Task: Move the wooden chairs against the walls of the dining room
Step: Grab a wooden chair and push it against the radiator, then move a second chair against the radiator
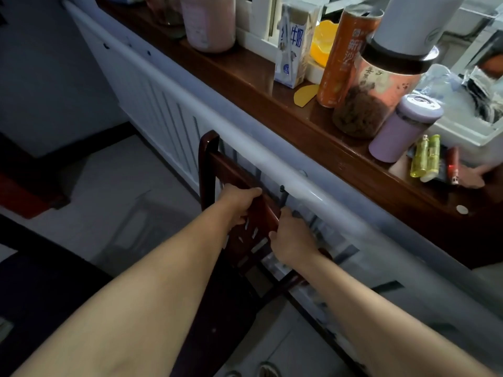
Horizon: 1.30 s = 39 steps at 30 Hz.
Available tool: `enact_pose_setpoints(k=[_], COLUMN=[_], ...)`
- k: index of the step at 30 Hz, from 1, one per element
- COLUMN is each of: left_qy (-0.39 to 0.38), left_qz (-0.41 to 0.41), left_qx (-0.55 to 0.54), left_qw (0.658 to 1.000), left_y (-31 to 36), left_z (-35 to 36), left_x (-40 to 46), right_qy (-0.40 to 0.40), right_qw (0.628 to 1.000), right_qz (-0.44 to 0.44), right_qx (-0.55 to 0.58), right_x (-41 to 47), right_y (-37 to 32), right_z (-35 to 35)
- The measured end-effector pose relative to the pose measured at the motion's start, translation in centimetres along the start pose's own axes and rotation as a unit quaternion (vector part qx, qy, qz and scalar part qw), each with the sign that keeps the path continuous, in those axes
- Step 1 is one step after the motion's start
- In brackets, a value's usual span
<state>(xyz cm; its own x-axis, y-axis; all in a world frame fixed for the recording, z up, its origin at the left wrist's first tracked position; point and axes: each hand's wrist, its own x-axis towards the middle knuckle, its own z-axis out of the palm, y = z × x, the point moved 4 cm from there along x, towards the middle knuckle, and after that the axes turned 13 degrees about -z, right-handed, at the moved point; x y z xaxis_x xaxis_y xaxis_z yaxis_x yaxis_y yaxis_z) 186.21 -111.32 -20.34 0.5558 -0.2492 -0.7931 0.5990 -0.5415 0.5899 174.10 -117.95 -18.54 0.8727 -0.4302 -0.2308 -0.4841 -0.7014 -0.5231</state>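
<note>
A dark red-brown wooden chair (208, 164) stands with its backrest close against a white slatted panel under a windowsill. My left hand (239, 204) grips the top rail of the backrest from the left. My right hand (292, 236) holds the same rail a little further right, fingers wrapped over its far edge. The carved middle of the backrest shows between my hands. The seat lies dark below my forearms and is mostly hidden.
A brown wooden sill (245, 77) carries a milk carton (291, 47), an orange tube can (343, 58), a jar (370, 104), a lilac tumbler (402, 129) and lighters (426, 159). The white slatted panel (152, 104) runs along below it. Pale floor tiles (122, 191) lie to the left.
</note>
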Motion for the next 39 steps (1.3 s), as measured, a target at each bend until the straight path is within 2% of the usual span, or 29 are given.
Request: enact_pose_setpoints(k=[4, 10, 16, 23, 30, 34, 39], left_qy=[-0.021, -0.009, 0.050, 0.138, 0.205, 0.221, 0.229], left_qz=[0.000, 0.004, 0.019, 0.003, -0.003, 0.005, 0.004], left_qx=[0.000, -0.003, -0.049, -0.123, -0.148, -0.167, -0.178], left_qw=[1.000, 1.000, 0.997, 0.983, 0.967, 0.961, 0.957], left_y=[-0.7, -2.3, -5.1, -10.6, -15.1, -17.5, -20.7], left_z=[-1.0, -3.0, -5.4, -9.2, -17.4, -24.6, -35.2], left_x=[-2.0, -5.9, -10.4, -16.6, -20.9, -21.9, -21.9], right_qy=[0.010, -0.013, -0.028, -0.059, -0.092, -0.092, -0.109], right_qw=[1.000, 0.999, 0.992, 0.979, 0.962, 0.951, 0.948], right_qz=[-0.015, -0.032, -0.100, -0.190, -0.254, -0.293, -0.297], right_qx=[-0.002, -0.033, -0.067, -0.045, -0.037, -0.037, -0.031], right_x=[-1.6, -3.7, -5.4, -8.4, -10.8, -11.1, -11.3], right_y=[-0.9, -2.2, -4.2, -8.2, -16.1, -23.1, -32.2], right_z=[-0.1, -0.5, -0.6, 1.0, 4.8, 8.4, 14.3])
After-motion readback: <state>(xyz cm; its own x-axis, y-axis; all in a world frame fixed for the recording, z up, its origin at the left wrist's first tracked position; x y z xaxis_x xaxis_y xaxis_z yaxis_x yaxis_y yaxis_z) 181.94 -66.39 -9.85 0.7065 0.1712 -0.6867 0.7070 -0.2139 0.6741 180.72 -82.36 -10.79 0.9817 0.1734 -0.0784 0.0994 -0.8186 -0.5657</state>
